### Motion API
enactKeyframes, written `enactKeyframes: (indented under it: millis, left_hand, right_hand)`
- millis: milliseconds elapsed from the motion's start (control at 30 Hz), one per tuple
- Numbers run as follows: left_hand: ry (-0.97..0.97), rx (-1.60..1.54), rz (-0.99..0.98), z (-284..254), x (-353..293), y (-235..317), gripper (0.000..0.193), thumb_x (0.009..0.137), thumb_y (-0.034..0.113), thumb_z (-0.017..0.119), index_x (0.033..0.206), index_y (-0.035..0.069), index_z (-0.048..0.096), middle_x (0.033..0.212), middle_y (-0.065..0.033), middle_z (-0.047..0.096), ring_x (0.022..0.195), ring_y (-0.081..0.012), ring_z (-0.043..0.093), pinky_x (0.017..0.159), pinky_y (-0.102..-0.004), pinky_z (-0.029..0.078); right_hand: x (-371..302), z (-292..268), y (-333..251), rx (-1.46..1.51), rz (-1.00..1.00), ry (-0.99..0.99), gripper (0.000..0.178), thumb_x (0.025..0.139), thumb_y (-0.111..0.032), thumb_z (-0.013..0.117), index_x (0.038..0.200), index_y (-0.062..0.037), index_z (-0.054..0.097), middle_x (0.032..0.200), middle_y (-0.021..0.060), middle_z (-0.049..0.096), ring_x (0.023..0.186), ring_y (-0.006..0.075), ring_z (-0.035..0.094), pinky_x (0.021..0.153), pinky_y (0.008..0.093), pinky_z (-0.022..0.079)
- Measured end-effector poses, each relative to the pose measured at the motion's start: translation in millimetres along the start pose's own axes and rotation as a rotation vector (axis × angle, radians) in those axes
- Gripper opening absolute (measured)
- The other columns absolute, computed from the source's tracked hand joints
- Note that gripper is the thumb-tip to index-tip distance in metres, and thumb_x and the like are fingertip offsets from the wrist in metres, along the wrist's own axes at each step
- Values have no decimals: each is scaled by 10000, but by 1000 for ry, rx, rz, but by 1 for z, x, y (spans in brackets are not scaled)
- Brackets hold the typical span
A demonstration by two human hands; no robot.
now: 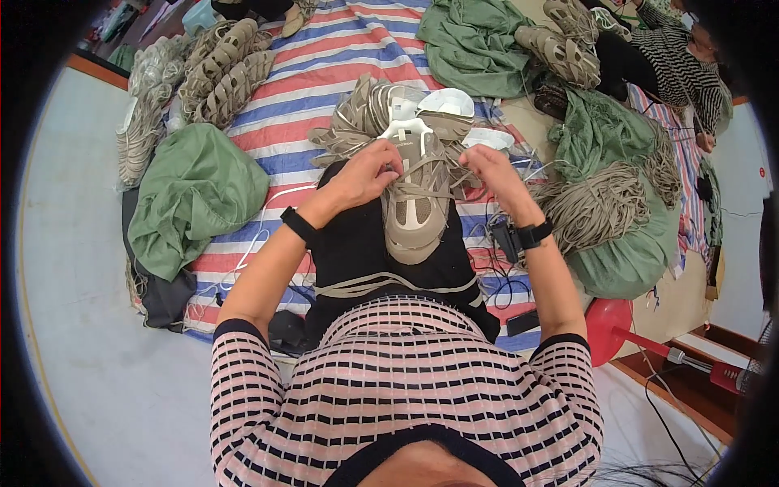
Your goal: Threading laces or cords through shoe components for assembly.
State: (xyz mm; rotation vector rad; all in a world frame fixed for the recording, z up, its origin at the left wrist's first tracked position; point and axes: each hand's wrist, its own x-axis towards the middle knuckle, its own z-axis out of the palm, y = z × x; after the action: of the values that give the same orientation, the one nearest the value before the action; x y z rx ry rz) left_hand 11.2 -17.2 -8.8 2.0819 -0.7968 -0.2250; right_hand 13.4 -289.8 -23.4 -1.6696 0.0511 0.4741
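A taupe shoe upper with white panels [415, 213] lies on my lap, its rounded toe toward me. Flat taupe shoelace [422, 193] crosses over its front in several bands. My left hand [375, 173] is at the upper's left edge, fingers pinched on a strand of the lace. My right hand [493, 172] is off its right side, thumb and fingertips closed on lace; the exact grip is small and partly hidden. Just beyond the upper sits a pile of similar taupe uppers [353, 118] with white linings. Loose taupe laces [389, 282] lie across my black-clad thighs.
Bundled uppers [231, 77] and a green sack [195, 191] are at left. A large bunch of laces [596, 207] lies on green cloth [625, 264] at right. Black cables [501, 276] and a red object [608, 331] are nearer me. Another person [677, 69] sits far right.
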Motion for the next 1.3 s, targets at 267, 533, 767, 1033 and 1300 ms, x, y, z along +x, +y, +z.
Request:
enactKeyframes:
  millis: [267,533,767,1033,1300]
  left_hand:
    - [154,143,-3,10,7,10,121,762,38,617,862,15,553,869,-121,497,790,-273,531,700,-347,438]
    - [142,-48,-202,24,-39,23,167,802,54,622,948,24,548,772,-48,539,671,-132,505,614,-277,435]
    - [55,52,-73,43,-70,62,417,765,48,630,1166,99,526,1023,-126,472,831,-288,541,717,-339,467]
    - [18,179,-40,47,-77,68,469,778,51,612,1228,150,522,1056,-141,462,883,-300,549,724,-366,482]
    - [0,202,-26,45,-75,68,430,777,34,597,1194,123,541,1048,-139,461,911,-310,545,719,-375,487]
  right_hand:
    - [-21,46,16,-349,-438,38,189,897,-155,510,849,7,596,709,100,614,650,221,617,576,316,451]
    - [-41,57,1,-516,-311,-4,205,820,-174,642,861,-4,537,693,142,590,621,284,581,555,343,436]
    - [-41,64,-7,-432,-290,-34,214,792,-117,648,926,12,541,735,181,613,686,347,599,610,384,460]
    - [-30,50,-35,-957,-233,-196,208,774,-151,610,885,23,587,692,177,580,633,264,572,617,380,451]
    - [-15,47,-37,-104,144,-343,123,844,-184,579,816,-64,570,646,-52,518,531,25,377,465,203,292]
